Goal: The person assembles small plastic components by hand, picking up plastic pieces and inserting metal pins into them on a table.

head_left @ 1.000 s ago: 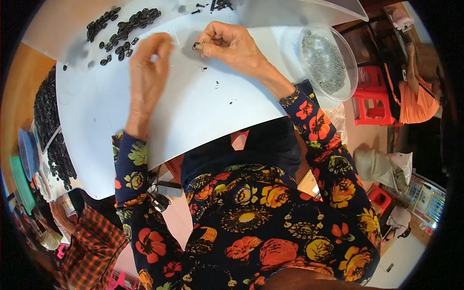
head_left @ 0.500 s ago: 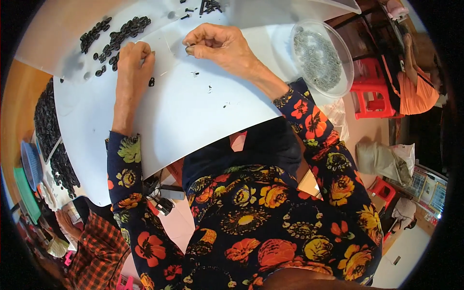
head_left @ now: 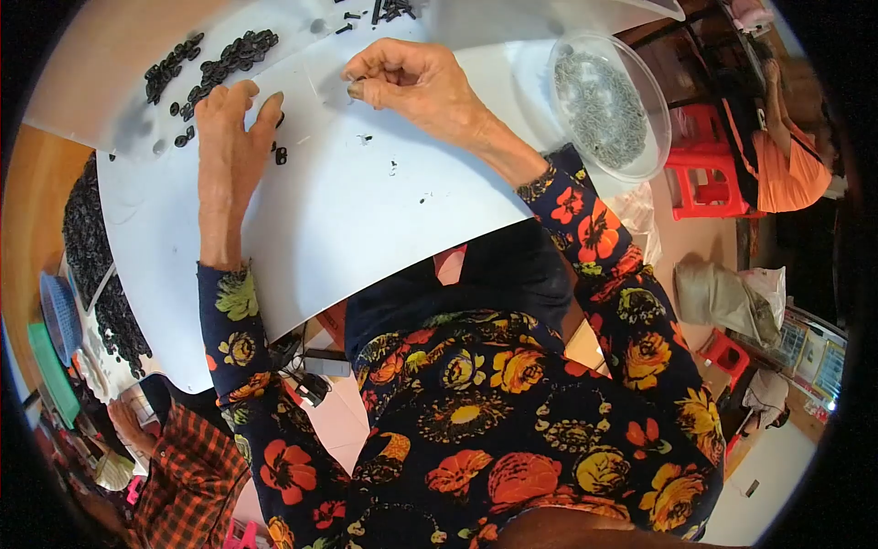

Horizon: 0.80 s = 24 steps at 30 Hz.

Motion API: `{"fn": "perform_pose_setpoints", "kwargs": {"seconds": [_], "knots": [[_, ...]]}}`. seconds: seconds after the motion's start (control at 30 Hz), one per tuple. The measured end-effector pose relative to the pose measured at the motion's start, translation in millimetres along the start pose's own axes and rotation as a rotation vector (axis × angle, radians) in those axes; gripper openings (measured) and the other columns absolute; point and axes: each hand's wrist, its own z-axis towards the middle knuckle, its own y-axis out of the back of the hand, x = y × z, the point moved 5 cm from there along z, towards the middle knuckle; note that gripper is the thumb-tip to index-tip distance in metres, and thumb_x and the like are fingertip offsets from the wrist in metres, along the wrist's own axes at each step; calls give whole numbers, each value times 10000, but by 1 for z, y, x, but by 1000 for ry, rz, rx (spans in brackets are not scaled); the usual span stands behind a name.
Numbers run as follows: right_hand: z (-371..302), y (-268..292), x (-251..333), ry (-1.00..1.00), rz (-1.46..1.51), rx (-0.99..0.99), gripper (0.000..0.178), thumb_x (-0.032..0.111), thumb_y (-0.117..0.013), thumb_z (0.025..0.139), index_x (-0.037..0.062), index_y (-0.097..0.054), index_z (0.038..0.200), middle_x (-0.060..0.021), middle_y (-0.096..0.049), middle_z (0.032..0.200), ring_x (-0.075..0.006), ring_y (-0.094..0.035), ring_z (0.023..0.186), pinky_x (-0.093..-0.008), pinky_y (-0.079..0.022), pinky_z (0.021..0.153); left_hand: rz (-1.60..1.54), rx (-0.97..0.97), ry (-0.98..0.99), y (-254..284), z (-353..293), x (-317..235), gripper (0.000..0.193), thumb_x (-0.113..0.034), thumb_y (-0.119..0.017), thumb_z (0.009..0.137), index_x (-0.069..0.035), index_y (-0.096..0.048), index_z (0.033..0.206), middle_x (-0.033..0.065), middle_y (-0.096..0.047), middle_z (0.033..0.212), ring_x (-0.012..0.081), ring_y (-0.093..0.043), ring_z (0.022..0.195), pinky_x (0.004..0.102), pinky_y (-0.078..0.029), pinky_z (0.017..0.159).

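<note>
My left hand (head_left: 226, 137) hovers over the white tabletop (head_left: 311, 220) with thumb and fingers apart, nothing visible between them. Just beyond its fingers lies a loose heap of small black ring-like parts (head_left: 240, 55), and a small black part (head_left: 281, 156) rests by its thumb side. My right hand (head_left: 416, 87) is held in a pinch to the right of it, thumb pressed against the fingers. Whatever sits between those fingertips is too small to make out.
A clear round tub (head_left: 660, 137) of fine metallic pieces stands to the right. Black screw-like parts (head_left: 395, 9) lie at the far edge, and tiny dark bits (head_left: 393, 168) dot the table. A larger black pile (head_left: 87, 220) is at left. A person in a checked shirt (head_left: 187, 476) is at lower left.
My left hand has opened its fingers and shifted slightly left, and a black part near its thumb shows more. The right hand stays pinched in nearly the same spot.
</note>
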Motion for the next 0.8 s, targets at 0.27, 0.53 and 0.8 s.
{"fn": "perform_pose_setpoints", "kwargs": {"seconds": [0.27,0.53,0.8], "knots": [[-2,-1,-2,19,2,17,185,45,-655,837,4,-637,1016,-7,-641,875,-61,-611,806,-207,-507,761,-43,153,-93,-21,-5,12,148,-101,-632,777,-10,-608,892,126,-551,814,275,-473,844,388,-416,750],[-1,-2,3,26,84,13,189,61,-654,843,-9,-647,1018,-7,-648,852,-63,-607,808,-205,-505,740,-1354,150,423,-34,-10,5,186,-99,-606,838,28,-651,966,30,-610,870,132,-509,775,254,-427,773],[-1,-8,2,-13,106,30,189,79,-649,850,14,-657,1027,-9,-649,833,-48,-555,728,-213,-483,674,-1538,188,433,-50,-20,-9,171,-78,-593,869,42,-643,980,49,-620,902,136,-544,839,280,-438,818]]}}
